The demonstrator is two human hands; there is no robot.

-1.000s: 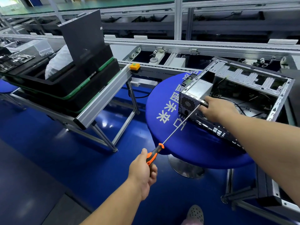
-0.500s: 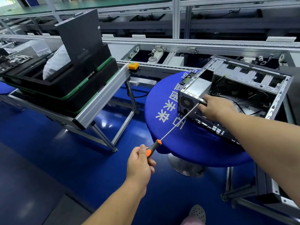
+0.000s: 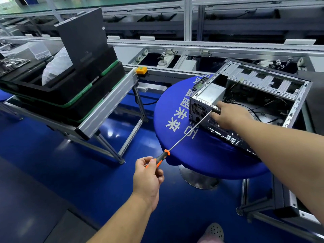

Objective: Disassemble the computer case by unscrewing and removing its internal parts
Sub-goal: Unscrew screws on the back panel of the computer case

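An open metal computer case point(image 3: 266, 81) lies on its side on a round blue table point(image 3: 178, 109). A silver power supply point(image 3: 208, 97) sits in its near left corner, with loose black cables inside. My left hand point(image 3: 149, 176) grips the orange-and-black handle of a long screwdriver point(image 3: 187, 132). The thin shaft runs up to the case's rear edge. There my right hand point(image 3: 229, 114) rests on the rear panel and pinches the shaft near its tip. The tip itself is hidden by those fingers.
Stacked black trays with green edges point(image 3: 66, 95) and an upright dark panel point(image 3: 82, 34) stand on an aluminium rack at left. A conveyor line point(image 3: 192, 50) runs behind the table. An orange button box point(image 3: 141, 70) sits on the rack's end. My shoe point(image 3: 213, 232) shows below.
My left hand has shifted its fingers along the screwdriver handle, as in a turning motion. My right hand and the case stay where they were.
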